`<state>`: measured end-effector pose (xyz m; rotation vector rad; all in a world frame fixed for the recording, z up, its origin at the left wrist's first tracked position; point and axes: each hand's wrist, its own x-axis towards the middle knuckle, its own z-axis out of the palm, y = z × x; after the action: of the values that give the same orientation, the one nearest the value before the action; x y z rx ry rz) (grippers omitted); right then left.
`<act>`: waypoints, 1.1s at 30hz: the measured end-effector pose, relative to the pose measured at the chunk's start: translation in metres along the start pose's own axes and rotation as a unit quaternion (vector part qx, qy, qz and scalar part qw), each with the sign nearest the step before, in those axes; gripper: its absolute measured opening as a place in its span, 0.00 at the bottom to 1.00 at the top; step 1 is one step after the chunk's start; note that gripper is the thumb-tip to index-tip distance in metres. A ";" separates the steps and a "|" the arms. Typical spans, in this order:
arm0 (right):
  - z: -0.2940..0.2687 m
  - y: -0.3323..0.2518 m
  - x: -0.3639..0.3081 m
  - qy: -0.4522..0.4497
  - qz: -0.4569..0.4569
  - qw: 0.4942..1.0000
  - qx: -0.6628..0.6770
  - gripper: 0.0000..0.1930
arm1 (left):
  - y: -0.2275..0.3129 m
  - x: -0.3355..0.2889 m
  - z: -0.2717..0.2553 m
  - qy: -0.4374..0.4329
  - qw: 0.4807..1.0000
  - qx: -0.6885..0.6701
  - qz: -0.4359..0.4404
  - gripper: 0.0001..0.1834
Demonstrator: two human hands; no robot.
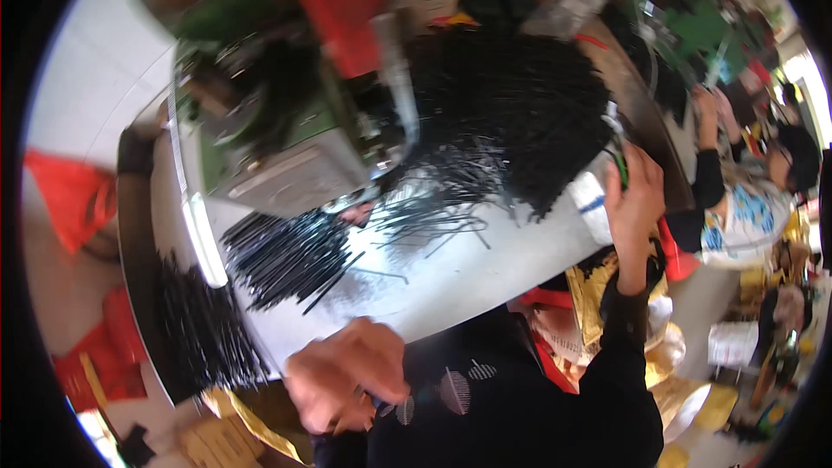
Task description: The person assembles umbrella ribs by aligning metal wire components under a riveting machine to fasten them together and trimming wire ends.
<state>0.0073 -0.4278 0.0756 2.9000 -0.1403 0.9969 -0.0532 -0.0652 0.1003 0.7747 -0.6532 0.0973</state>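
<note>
Green-handled tool (621,165) sits grasped in right fingers (631,175); left hand (345,374) is clenched, blurred.

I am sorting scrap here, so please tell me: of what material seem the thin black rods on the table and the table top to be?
Black rods: probably metal wire with a dark coating, thin, stiff, some bent. Table top: looks like pale bare sheet metal, with dull sheen; blur leaves both uncertain.

The rods (511,104) heaped on the pale grey bench (485,269) were black. The machine (277,121) was green and grey with a red part (342,9). The person's sleeve (520,407) was black with white striped ovals. A co-worker's shirt (745,217) was white with blue and yellow print.
</note>
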 end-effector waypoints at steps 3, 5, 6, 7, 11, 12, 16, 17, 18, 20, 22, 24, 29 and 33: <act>-0.007 -0.059 0.008 0.048 -0.085 0.978 0.186 0.15 | 0.093 0.003 0.033 -0.059 0.993 0.077 0.061 0.04; -0.003 -0.078 0.004 0.041 -0.113 0.961 0.250 0.14 | 0.120 -0.004 0.044 -0.085 0.994 0.073 0.010 0.16; -0.007 -0.076 0.002 0.053 -0.109 0.964 0.237 0.14 | 0.121 0.001 0.043 -0.114 0.992 0.053 -0.018 0.25; -0.010 -0.073 0.000 0.039 -0.104 0.960 0.258 0.13 | 0.114 0.008 0.042 -0.130 0.990 0.044 -0.013 0.25; -0.005 -0.103 -0.012 0.009 -0.128 0.920 0.369 0.12 | 0.128 -0.011 0.066 -0.109 0.982 0.130 0.079 0.12; -0.004 -0.108 -0.013 0.008 -0.131 0.915 0.382 0.11 | 0.133 -0.021 0.074 -0.049 0.993 0.102 0.033 0.11; -0.001 -0.097 -0.024 0.004 -0.121 0.918 0.378 0.11 | 0.138 -0.007 0.084 -0.021 0.998 0.062 -0.023 0.10; 0.002 -0.099 -0.024 0.002 -0.122 0.914 0.387 0.10 | 0.143 -0.004 0.084 -0.025 0.996 0.043 -0.068 0.13; 0.005 -0.100 -0.023 0.003 -0.135 0.915 0.380 0.10 | 0.143 -0.001 0.082 -0.026 0.997 0.045 -0.063 0.13; 0.008 -0.107 -0.027 -0.010 -0.148 0.907 0.395 0.10 | 0.148 0.002 0.083 -0.055 0.996 0.056 -0.048 0.18; 0.003 -0.123 -0.022 -0.025 -0.168 0.895 0.413 0.10 | 0.159 0.002 0.089 -0.078 0.993 0.075 -0.035 0.24; 0.003 -0.127 -0.022 -0.033 -0.176 0.893 0.413 0.10 | 0.159 0.004 0.084 -0.107 0.991 0.072 -0.032 0.31; 0.008 -0.122 -0.027 -0.056 -0.182 0.896 0.400 0.09 | 0.177 -0.005 0.086 -0.103 0.960 0.194 -0.174 0.34; 0.010 -0.123 -0.030 -0.055 -0.172 0.900 0.396 0.08 | 0.149 -0.010 0.055 -0.096 0.987 -0.054 -0.117 0.30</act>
<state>0.0033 -0.3046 0.0447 3.4631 0.9667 0.9809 -0.1358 0.0068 0.2155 0.7565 -0.7389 -0.2278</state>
